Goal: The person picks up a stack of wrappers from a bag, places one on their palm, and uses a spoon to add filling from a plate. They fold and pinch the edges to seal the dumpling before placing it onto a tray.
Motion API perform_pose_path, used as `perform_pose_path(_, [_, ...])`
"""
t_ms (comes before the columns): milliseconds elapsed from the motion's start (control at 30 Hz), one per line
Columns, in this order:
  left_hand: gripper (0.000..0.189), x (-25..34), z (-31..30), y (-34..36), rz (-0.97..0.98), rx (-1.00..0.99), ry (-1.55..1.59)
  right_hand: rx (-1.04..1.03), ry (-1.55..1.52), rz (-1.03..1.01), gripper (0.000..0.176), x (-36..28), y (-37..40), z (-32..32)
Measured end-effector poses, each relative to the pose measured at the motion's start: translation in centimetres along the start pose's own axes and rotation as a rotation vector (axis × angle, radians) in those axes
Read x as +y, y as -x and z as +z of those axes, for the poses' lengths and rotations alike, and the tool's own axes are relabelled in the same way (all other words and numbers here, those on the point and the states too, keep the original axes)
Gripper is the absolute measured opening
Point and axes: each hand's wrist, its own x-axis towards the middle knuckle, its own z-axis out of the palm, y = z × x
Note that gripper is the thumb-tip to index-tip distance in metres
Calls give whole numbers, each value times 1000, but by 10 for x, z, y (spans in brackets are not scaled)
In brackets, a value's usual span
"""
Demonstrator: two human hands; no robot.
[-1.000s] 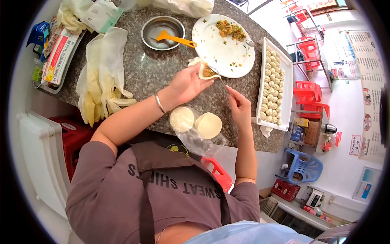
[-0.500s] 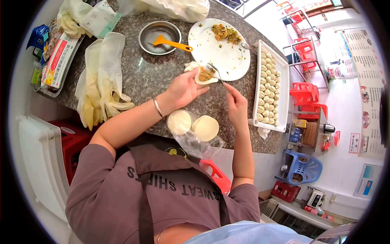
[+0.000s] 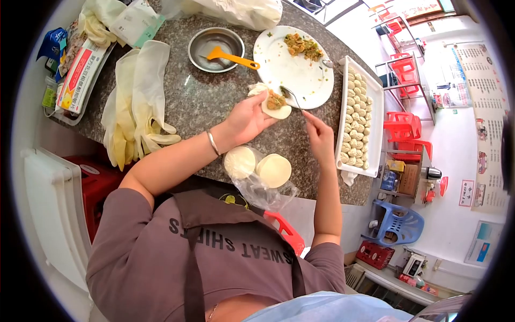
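Note:
My left hand (image 3: 247, 121), with a bracelet at the wrist, holds a round dough wrapper (image 3: 277, 111) with filling (image 3: 276, 100) on it. In my right hand (image 3: 320, 138) is the handle of a metal spoon (image 3: 294, 97), its tip at the near edge of the white plate (image 3: 279, 64). More filling (image 3: 302, 47) lies at the plate's far side. Two stacks of round wrappers (image 3: 274, 170) rest on a plastic bag nearer my body. To the right, a white tray (image 3: 379, 123) holds rows of pleated dumplings (image 3: 355, 115).
A metal bowl (image 3: 196, 51) with an orange scraper (image 3: 236, 57) stands left of the plate. Pale gloves (image 3: 145, 91) lie farther left, beside a container of packages (image 3: 80, 78). A plastic bag (image 3: 252, 13) sits at the back. Beyond the table is a blue chair (image 3: 399, 222).
The spoon has moved away from the filling in the wrapper, rightward to the plate's edge. The wrapper now lies more open on my left hand. The whole view has shifted slightly.

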Motion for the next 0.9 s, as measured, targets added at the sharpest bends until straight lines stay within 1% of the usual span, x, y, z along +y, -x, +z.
perform_pose_path(33, [42, 1, 5, 1, 3, 26, -12, -2, -100, 39, 31, -3, 12, 5])
perform_pose_path(67, [42, 0, 6, 2, -5, 34, -8, -5, -100, 50, 31, -4, 21, 10])
perform_pose_path(133, [42, 0, 8, 2, 43, 56, -59, -1, -172, 25, 34, -5, 35, 17])
perform_pose_path(200, [41, -1, 3, -1, 54, 46, -46, -22, -184, 18, 33, -4, 35, 18])
perform_pose_path(267, [41, -1, 3, 0, 29, 54, -14, 2, -235, -24, 31, -3, 25, 16])
perform_pose_path(400, [41, -2, 2, -1, 35, 30, -40, 7, -172, -38, 31, -5, -12, 13])
perform_pose_path(467, [41, 1, 3, 1, 46, 43, -4, -70, -184, -28, 29, -7, -22, 15])
perform_pose_path(500, [41, 2, 3, 1, 55, 43, -8, -69, -106, -53, 28, -8, -21, 13])
perform_pose_path(533, [41, 3, 1, 1, 43, 32, 2, -77, -108, -61, 28, -11, -17, 10])
perform_pose_path(600, [41, 3, -1, 0, 36, 27, 25, -92, -108, 19, 28, -16, -1, 1])
perform_pose_path(667, [41, 2, -3, 0, 14, 15, -35, -125, -122, 58, 29, -11, 14, -5])
perform_pose_path(700, [41, 1, -3, 0, 9, 19, -29, -75, -193, 40, 30, -9, 22, -7])
perform_pose_path(733, [41, 1, -3, 1, -7, 63, -79, -19, -264, 23, 30, -7, 27, -8])
perform_pose_path(767, [41, 1, -1, 2, -23, 106, -131, -9, -298, 11, 31, -2, 29, -11])
perform_pose_path(800, [41, 1, 3, 4, -35, 105, -132, -1, -299, 20, 31, 1, 27, -12])
perform_pose_path(867, [41, 2, 12, 8, -47, 50, -195, 109, -212, 16, 31, 7, 13, -11])
perform_pose_path(900, [41, 3, 14, 9, -60, 45, -204, 130, -98, 23, 30, 11, 5, -11])
